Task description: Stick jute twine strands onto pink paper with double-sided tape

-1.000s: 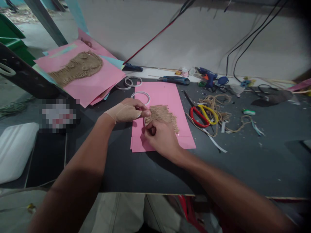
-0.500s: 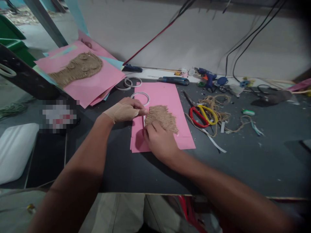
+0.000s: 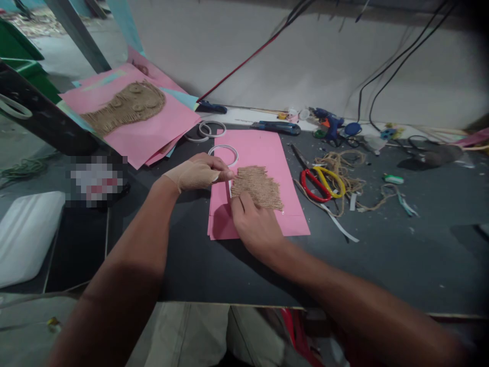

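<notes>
A rough-edged panel of brown twine rows [image 3: 260,186] lies on a pink paper sheet [image 3: 263,148]. Along the panel's left edge a narrow white strip [image 3: 229,189] runs between my two hands. My left hand [image 3: 200,173], with a beige wrap around its palm and wrist, pinches thumb and finger at the strip's upper end. Below it, my right hand [image 3: 254,219] has its fingers curled by the panel's lower left corner, close to the strip's lower end; its fingertips are hidden. White tape rings [image 3: 224,148] lie just beyond my left hand.
Red-and-yellow-handled scissors [image 3: 321,183] and tangled twine [image 3: 349,165] lie to the right. Behind are a blue cutter knife [image 3: 278,127] and a blue glue gun [image 3: 330,122]. A twine-covered shape [image 3: 133,104] rests on stacked papers at left, near a white container [image 3: 30,237].
The whole view has shifted slightly, so things sit a little further right. Both hands keep nearly the same place at the panel's left edge.
</notes>
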The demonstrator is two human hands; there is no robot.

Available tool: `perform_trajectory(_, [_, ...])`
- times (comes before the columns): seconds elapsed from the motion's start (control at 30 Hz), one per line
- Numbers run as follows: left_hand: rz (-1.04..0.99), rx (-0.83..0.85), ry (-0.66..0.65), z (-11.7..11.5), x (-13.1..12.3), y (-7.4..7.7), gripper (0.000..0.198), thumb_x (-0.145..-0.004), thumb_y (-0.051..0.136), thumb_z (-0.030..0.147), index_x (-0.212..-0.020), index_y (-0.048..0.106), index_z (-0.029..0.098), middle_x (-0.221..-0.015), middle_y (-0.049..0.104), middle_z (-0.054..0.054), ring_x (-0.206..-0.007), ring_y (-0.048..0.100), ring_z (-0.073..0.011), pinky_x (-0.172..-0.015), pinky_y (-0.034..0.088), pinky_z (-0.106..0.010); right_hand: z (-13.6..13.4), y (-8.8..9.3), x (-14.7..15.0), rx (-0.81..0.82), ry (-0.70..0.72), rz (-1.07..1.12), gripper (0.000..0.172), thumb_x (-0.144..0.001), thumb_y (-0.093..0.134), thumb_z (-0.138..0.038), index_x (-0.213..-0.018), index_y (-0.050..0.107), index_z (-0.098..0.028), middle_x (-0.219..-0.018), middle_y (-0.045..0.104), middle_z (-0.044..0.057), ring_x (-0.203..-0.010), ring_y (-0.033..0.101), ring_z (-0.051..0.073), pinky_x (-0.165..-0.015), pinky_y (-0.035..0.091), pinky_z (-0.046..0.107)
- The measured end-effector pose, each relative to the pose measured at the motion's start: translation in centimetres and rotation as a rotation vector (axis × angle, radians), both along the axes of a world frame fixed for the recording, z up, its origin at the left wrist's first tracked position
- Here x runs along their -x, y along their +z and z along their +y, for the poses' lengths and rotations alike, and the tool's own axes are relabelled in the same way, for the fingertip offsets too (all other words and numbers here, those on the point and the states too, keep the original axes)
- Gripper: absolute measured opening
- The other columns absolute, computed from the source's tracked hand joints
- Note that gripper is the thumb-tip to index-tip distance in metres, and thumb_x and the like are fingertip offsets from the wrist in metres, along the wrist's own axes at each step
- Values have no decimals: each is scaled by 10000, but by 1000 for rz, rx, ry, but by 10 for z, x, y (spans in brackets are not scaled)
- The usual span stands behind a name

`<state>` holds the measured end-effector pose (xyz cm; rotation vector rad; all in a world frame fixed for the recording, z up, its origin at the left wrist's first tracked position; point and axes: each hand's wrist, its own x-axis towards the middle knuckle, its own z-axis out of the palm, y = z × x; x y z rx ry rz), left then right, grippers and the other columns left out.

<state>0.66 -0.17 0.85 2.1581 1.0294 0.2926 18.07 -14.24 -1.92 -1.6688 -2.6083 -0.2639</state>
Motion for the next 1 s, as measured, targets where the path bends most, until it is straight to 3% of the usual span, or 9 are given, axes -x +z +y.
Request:
perform_trajectory(0.3, [-61, 68, 17, 0, 1, -3, 519, -864, 640, 611, -1038, 817, 155, -1109, 777, -111, -1051, 676, -271, -960, 503, -378, 1, 1, 3, 3, -17, -47, 403, -967, 291, 35, -1066, 656, -104, -1007, 669, 146, -666, 699, 185, -484, 443, 290])
perform_trajectory(0.63, [-107, 113, -11, 1, 2, -5, 439, -860, 669, 530, -1071, 815, 174, -1203, 764, -120, -1109, 684, -258, -930, 542, -353, 1, 12, 3, 130, -58, -57, 425, -978, 284, 21, -1167, 648, -92, -1066, 670, 169, -730, 726, 209, -540, 501, 299])
perform_trajectory(1.0, [-103, 136, 32, 0, 3, -4, 427, -861, 667, 559, -967, 823, 176, -943, 757, -94, -881, 654, -230, -764, 510, -346, 1, 7, 1, 145, -67, 30, 372, -996, 321, -14, -1156, 643, -110, -1113, 673, 172, -755, 718, 230, -555, 489, 332])
